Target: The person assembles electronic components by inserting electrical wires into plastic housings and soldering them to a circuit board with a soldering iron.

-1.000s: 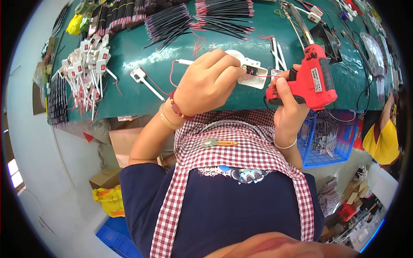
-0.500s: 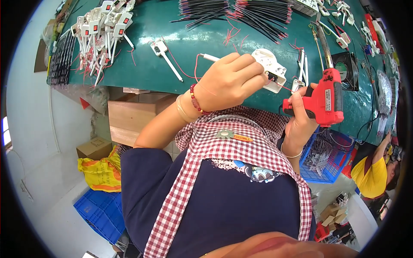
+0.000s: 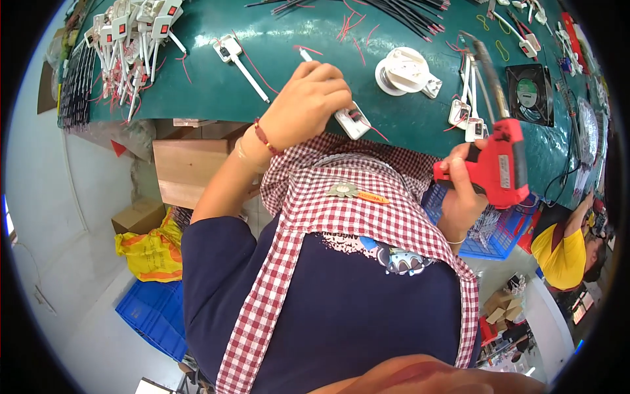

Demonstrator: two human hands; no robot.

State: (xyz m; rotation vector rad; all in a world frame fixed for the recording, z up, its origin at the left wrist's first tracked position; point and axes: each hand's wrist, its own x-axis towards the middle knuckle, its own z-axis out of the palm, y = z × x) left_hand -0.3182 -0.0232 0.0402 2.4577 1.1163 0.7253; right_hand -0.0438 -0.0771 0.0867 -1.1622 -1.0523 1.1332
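so the red soldering gun (image 3: 502, 167) has pulled away from the white switch part (image 3: 352, 122) since a second ago. right hand (image 3: 462, 190) stays wrapped around its grip, left hand (image 3: 308, 105) keeps pinching the part over the green bench (image 3: 275, 98) edge. looks like that joint's done.

The left hand (image 3: 308, 102) is raised with its forearm bent upward, fingers curled shut in a pinch. The right hand (image 3: 462, 190) sits lower, fingers wrapped tight in a fist-like grip.
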